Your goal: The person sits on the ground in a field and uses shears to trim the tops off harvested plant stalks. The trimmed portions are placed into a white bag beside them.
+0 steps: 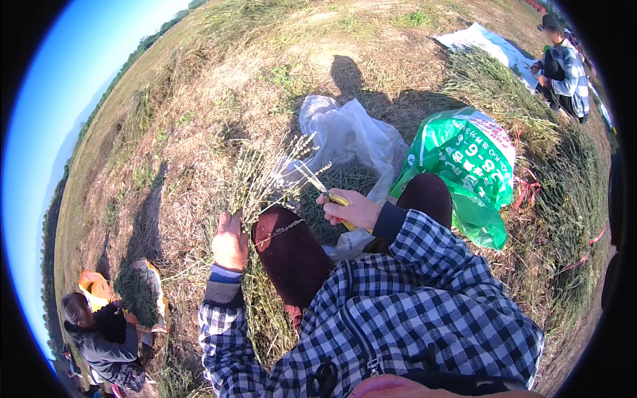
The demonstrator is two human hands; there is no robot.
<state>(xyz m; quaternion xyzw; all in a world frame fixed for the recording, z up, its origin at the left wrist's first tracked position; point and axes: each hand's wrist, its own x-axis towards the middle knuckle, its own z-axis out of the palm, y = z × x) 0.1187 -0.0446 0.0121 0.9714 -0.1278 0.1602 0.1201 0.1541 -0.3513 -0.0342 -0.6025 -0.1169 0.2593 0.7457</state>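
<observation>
My left hand [231,241] grips a bunch of dry plant stalks [264,181] with seed heads, which fan up and to the right above my left knee. In my right hand [354,206] are snips with yellow handles [338,199]; their narrow blades [312,178] point at the stalks' upper right side and look slightly apart. Whether the blades touch a stem is unclear. Between my knees lies a clear plastic bag [356,130], its mouth spread around a heap of cut greenish plant pieces [348,176]. Beyond my right knee rests a green printed plastic sack [448,154].
At lower left a person [107,343] sits beside an open sack of cut plants [139,293]. Another person [562,69] crouches at upper right near a white sheet [477,42]. Cut plants [567,199] lie piled along the right, with red ribbon [527,189] among them.
</observation>
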